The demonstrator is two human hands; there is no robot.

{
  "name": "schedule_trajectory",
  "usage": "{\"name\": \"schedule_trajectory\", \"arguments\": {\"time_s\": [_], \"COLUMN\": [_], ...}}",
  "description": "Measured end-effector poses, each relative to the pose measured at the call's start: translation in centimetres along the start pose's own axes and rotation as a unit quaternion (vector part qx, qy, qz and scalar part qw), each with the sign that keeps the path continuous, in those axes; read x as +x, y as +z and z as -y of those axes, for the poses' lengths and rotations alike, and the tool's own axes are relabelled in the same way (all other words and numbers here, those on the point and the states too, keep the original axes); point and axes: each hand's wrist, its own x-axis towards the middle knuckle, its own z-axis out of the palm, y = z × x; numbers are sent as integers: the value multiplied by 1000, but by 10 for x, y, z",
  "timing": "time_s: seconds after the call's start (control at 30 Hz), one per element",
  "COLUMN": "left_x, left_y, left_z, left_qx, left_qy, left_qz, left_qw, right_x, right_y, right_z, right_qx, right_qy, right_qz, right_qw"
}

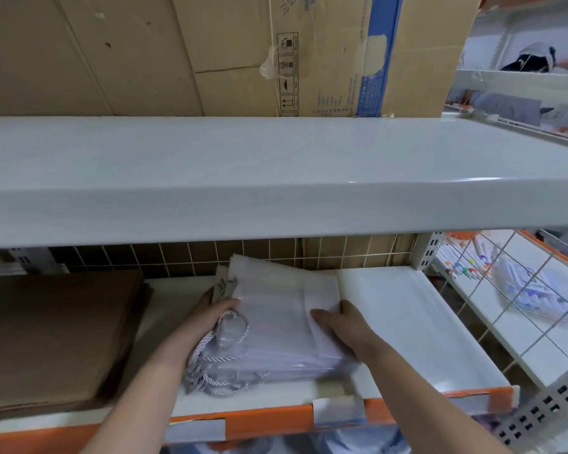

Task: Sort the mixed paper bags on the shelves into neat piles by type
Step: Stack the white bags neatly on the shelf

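White shelving fills the view; on the lower shelf (407,322) lies a stack of white paper bags (276,322). At its nine o'clock the left hand (210,316) grips the cord-handle edge; at three o'clock the right hand (345,326) presses flat, fingers extended. Brown bags (53,335) lie further toward nine.

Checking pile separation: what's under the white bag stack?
The white bag stack lies on the white shelf, both hands on it. Whether anything lies beneath is hidden. The brown bags sit apart, to its left.
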Motion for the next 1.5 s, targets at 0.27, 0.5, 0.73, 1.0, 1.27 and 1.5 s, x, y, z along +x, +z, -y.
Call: {"name": "schedule_trajectory", "arguments": {"time_s": [0.27,0.5,0.73,1.0,1.27,1.5], "left_x": [17,13,2,-15,-16,-13], "left_y": [-5,-2,-15,-5,-16,-31], "left_z": [-6,0,-9,-18,-22,-15], "left_qx": [23,26,24,23,32,59], "left_qy": [-11,-19,-5,47,34,17], "left_qz": [-10,-62,-48,-77,-116,-92], "left_qw": [1000,998,999,996,992,994], "right_x": [-4,-1,-10,-15,-13,-11], "right_y": [11,11,4,8,11,18], "right_z": [4,10,17,20,19,24], "right_qx": [-252,-306,-256,-239,-236,-235], "right_qy": [-101,-103,-137,-132,-129,-118], "right_qz": [-44,66,24,18,22,13], "right_qw": [961,944,957,962,963,965]}}
